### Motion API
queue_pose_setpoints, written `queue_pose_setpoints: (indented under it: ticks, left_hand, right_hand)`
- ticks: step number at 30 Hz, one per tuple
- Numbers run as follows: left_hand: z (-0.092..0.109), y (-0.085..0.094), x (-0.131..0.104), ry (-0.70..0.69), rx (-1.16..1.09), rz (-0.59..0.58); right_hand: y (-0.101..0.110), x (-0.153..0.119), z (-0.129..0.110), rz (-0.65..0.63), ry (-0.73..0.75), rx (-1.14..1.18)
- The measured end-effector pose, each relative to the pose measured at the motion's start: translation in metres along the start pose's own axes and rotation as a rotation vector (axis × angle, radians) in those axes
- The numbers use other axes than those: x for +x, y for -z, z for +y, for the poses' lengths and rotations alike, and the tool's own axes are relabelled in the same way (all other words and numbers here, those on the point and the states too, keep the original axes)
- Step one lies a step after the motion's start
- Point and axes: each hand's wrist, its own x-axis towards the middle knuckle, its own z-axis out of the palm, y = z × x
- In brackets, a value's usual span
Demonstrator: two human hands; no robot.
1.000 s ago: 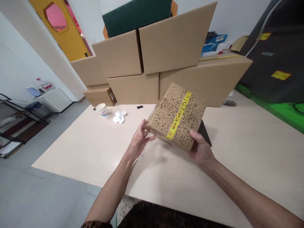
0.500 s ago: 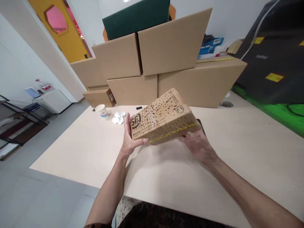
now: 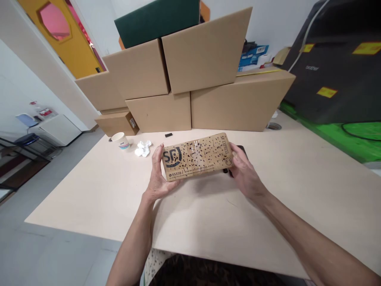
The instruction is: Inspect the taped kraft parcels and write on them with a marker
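Between my two hands is a brown cardboard box [image 3: 198, 157] printed with "SF EXPRESS" and dark specks. It is held above the table [image 3: 190, 222], and its broad printed side faces me. My left hand [image 3: 157, 174] grips the left end, with the thumb along the lower edge. My right hand [image 3: 245, 171] is closed on the right end, its far fingers hidden behind the box. A dark flat object [image 3: 241, 150] shows partly behind my right hand; I cannot make out what it is.
Large cardboard boxes [image 3: 205, 51] are stacked along the table's back, topped by a dark green box [image 3: 157, 24]. A paper cup [image 3: 120, 140], crumpled white tissue [image 3: 143, 148] and a small black piece [image 3: 168, 135] lie in front. A black machine [image 3: 333, 71] stands at right.
The box has been turned so that its printed side faces me and its lower yellow-taped side is out of sight. My right hand has shifted up onto its right end.
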Motion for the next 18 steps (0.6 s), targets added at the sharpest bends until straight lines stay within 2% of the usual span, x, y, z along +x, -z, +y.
queue_pose_setpoints:
  ticks: [4,10,13,15,18]
  left_hand:
    - [0.000,0.001,0.001,0.002,0.019,-0.022]
    - [-0.013,0.006,0.003,0.092,-0.058,-0.073]
    - [-0.016,0.009,0.004,0.087,-0.035,-0.064]
    - [-0.015,0.011,0.006,0.073,-0.030,-0.039]
    - [-0.012,0.013,0.008,0.118,-0.078,0.027]
  right_hand:
    - [-0.003,0.000,-0.002,-0.064,0.005,-0.014]
    - [-0.003,0.000,0.003,-0.082,0.059,-0.047]
    - [-0.002,0.003,0.003,-0.085,0.045,-0.032]
    - [0.004,0.009,0.002,-0.052,0.042,-0.026]
    - [0.024,0.023,-0.003,0.091,0.107,-0.149]
